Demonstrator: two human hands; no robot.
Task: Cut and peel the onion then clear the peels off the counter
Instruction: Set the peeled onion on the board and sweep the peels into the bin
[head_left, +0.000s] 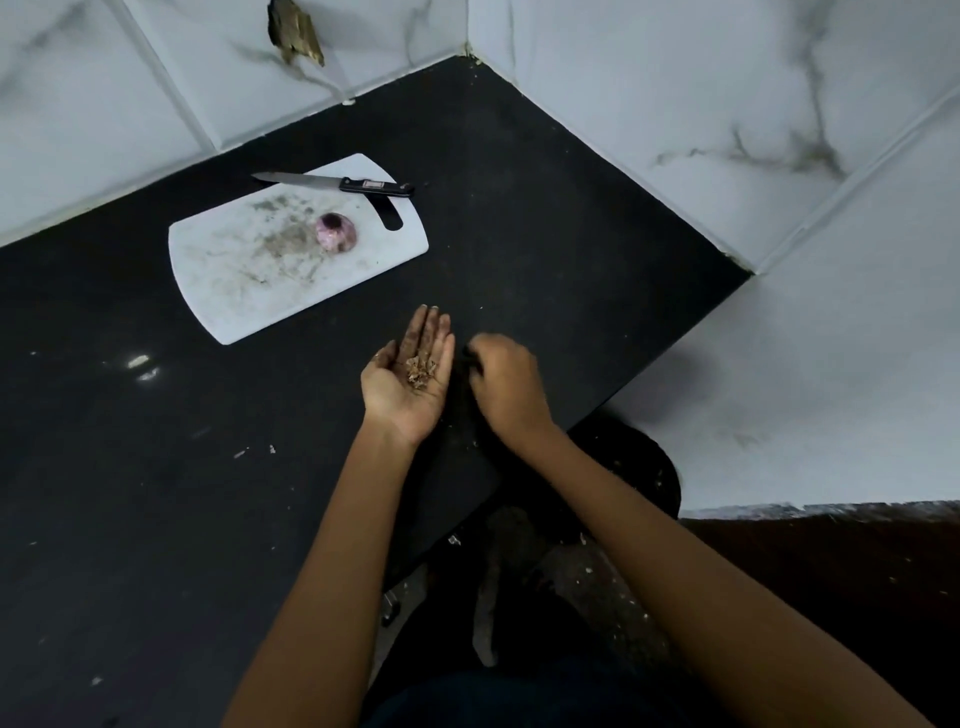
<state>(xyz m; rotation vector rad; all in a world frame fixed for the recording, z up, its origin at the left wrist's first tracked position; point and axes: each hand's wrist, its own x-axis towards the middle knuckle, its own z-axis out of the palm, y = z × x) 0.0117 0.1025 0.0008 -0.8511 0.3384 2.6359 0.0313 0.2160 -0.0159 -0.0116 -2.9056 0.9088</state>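
On the black counter (130, 467), a white cutting board (249, 280) is holding the peeled onion (336, 233), with a knife (337, 183) lying across its far edge; the handle label is too blurred to read. My left hand (410, 371) is lying open, palm up, cupping dry peels (420, 370). My right hand (506, 382) is curling its fingers, possibly pinching a scrap.

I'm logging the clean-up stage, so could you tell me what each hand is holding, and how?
The left hand lies open, palm up, cradling onion peels on the palm. The right hand is curled on the counter; whether it holds anything cannot be told.
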